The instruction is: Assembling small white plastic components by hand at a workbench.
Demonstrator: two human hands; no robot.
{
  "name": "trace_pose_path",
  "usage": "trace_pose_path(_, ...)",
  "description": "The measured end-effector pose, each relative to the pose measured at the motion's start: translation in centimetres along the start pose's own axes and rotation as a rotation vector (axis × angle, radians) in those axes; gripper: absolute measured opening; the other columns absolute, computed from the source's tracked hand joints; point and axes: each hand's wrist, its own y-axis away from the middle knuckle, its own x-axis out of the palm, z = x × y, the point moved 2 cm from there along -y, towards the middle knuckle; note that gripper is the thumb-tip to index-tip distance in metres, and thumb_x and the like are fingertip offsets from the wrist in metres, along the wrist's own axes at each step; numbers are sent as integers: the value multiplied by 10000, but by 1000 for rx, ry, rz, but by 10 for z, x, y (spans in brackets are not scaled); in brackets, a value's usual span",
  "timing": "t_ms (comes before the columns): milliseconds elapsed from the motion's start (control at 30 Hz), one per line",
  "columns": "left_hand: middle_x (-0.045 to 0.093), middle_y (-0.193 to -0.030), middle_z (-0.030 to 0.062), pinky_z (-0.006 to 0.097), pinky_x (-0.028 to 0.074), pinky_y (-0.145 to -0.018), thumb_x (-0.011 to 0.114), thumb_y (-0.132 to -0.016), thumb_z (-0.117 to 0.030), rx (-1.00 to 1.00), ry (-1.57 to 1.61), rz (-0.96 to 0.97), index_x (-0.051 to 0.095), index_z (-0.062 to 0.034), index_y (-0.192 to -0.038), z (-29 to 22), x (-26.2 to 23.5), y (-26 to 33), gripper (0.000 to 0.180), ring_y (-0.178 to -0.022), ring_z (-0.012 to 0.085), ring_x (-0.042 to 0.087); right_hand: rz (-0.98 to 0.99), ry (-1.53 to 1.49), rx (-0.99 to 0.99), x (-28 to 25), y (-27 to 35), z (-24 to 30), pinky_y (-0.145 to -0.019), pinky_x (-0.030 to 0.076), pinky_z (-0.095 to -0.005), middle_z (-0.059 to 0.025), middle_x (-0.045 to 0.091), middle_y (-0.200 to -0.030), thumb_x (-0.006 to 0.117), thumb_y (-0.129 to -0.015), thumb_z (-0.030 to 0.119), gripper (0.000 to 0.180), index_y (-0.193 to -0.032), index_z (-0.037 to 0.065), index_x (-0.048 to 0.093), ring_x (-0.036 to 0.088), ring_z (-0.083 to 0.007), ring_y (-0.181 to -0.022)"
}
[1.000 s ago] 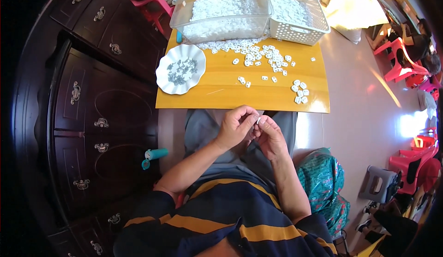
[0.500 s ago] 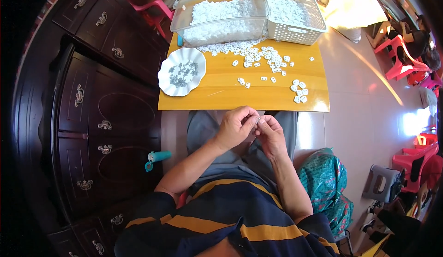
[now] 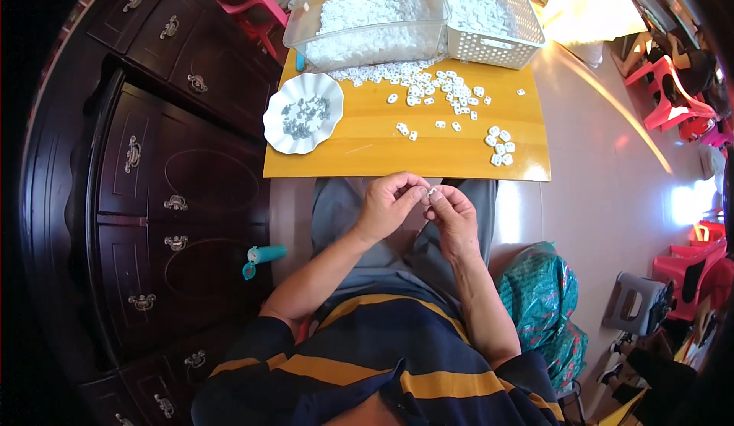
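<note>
My left hand [image 3: 388,208] and my right hand [image 3: 454,218] meet just off the table's front edge, above my lap. Thumb and forefinger of each are pinched around a small white plastic piece [image 3: 431,192], mostly covered by the fingertips. Beyond them on the table, similar white pieces with two dark holes lie in a small group [image 3: 500,147] at the right. A looser scatter of white pieces [image 3: 451,90] spreads in front of the bins. On the left stands a white scalloped dish [image 3: 331,126] with small grey metal-looking parts [image 3: 305,116] in it.
A clear plastic bin [image 3: 367,58] and a white perforated basket [image 3: 501,50], both filled with white pieces, stand at the back of the wooden table [image 3: 367,162]. Dark cabinets [image 3: 126,197] line the left. A green wrapped bundle [image 3: 539,296] sits right of me. Other people sit farther off.
The fingertips have shifted a little, and more of the white piece shows between them. The table and everything on it appear slightly higher and further right in view.
</note>
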Motion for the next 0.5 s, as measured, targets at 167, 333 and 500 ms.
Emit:
trace_pose_path(167, 718, -803, 58, 255, 539, -682, 641, -954, -26, 43, -6, -43, 694, 23, -975, 3, 1, -1, 75, -735, 109, 675, -13, -4, -31, 3, 1, 2, -683, 490, -206, -30, 710, -909, 662, -977, 111, 113, -1051, 34, 698, 610, -76, -761)
trace_pose_path(333, 713, -822, 52, 252, 533, -706, 643, -967, -60, 3, 75, -36, 689, 28, -963, 2, -1, -4, 99, -750, 103, 663, -17, 51, -64, 6, 2, 5, -676, 485, -209, -38, 715, -912, 653, -975, 83, 106, -1051, 23, 697, 610, -72, -756)
trace_pose_path(500, 695, -856, 40, 241, 526, -729, 641, -976, -54, 6, 29, -9, 695, 29, -980, 2, -1, -4, 99, -777, 94, 642, -10, 48, -54, 5, 1, 3, -668, 477, -200, -36, 715, -909, 658, -973, 79, 107, -1052, 20, 697, 597, -68, -736)
